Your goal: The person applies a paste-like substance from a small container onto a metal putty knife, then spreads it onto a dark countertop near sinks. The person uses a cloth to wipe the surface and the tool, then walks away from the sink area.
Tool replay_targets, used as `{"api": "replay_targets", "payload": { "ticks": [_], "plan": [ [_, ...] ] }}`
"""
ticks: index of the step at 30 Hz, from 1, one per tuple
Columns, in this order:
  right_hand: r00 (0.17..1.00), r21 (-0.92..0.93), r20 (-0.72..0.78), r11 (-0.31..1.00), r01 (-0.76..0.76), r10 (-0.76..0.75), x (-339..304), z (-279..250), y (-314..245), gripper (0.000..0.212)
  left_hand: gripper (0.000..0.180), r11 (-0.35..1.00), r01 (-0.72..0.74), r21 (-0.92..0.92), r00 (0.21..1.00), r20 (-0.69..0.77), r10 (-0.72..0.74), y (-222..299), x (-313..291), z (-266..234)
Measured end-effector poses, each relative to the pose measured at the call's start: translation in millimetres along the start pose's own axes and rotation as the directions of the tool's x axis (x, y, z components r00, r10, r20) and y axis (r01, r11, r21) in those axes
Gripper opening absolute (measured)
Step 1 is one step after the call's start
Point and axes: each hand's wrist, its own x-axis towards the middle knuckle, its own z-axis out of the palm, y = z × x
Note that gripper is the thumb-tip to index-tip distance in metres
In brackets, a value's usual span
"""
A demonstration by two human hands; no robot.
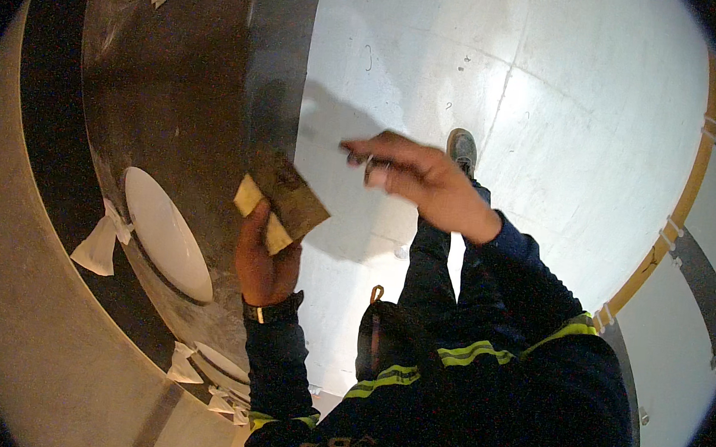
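Observation:
My left hand grips a flat rectangular sanding block by its yellow edge. The block's broad brown face is turned up toward the right. To the right of it my right hand hangs in the air, apart from the block. Its fingers are partly bent and apart, slightly blurred, and I see nothing held in them. Left of the block rises a dark brown curved surface. An oval white disc is set in that surface near my left hand.
White cloth or plastic scraps hang beside the discs. A pale floor curves away beneath me, with my shoe on it. Along the right runs a yellow hose or cable tied with white straps.

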Motion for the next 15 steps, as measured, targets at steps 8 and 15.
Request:
{"api": "replay_targets", "payload": {
  "ticks": [8,15],
  "plan": [
    [0.993,-0.224,-0.102,0.971,-0.083,0.061,0,0,87,0.029,0.037,0.971,-0.232,-0.05,0.96,0.145,0.237,24,13,-27],
    [0.934,0.026,-0.307,0.983,-0.182,0.181,104,-29,170,0.024,0.034,0.947,-0.317,-0.044,0.948,0.014,0.318,46,68,-87]
  ]
}}
